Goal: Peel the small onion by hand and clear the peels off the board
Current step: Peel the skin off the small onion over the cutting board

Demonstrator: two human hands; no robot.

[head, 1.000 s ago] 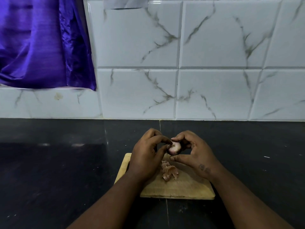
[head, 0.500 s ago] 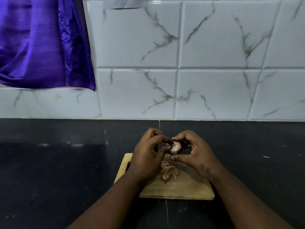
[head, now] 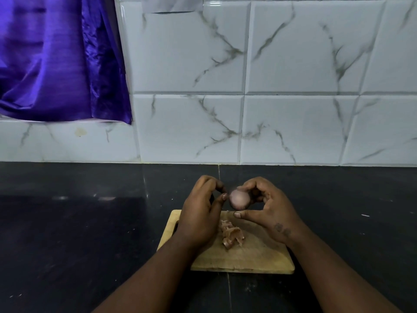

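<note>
Countertop (head: 67, 222), dark and bare, lies to the far left of the grip, and a purple cloth (head: 56, 59) hangs against the marbled tiles (head: 293, 109) above it. Nearer in, the left hand (head: 200, 215) is seen with forefinger and thumb curled close together, nearly pinched; whether a scrap of skin is caught between them cannot be told. Its thumb tip sits just beside the onion, seemingly not on it.

The small onion (head: 239, 199) is held above the far edge of the wooden board (head: 248, 258), clear of the wood. It looks pale pink and smooth, so most of the dry skin is judged to be off. The right hand (head: 268, 211) is closed around it: fingers over the top and far side, the thumb stretched out beneath.

A bulb like this is judged light and firm, but slick once bared, so it is best cradled at its middle as it is now, with any remaining skin taken at a loose edge near the root or tip and pulled along the bulb.

Below the grip, a little heap of peels (head: 232, 236) lies on the board between the two wrists. These are thought papery, weightless and brittle; they would be better swept or gathered together than picked singly.
</note>
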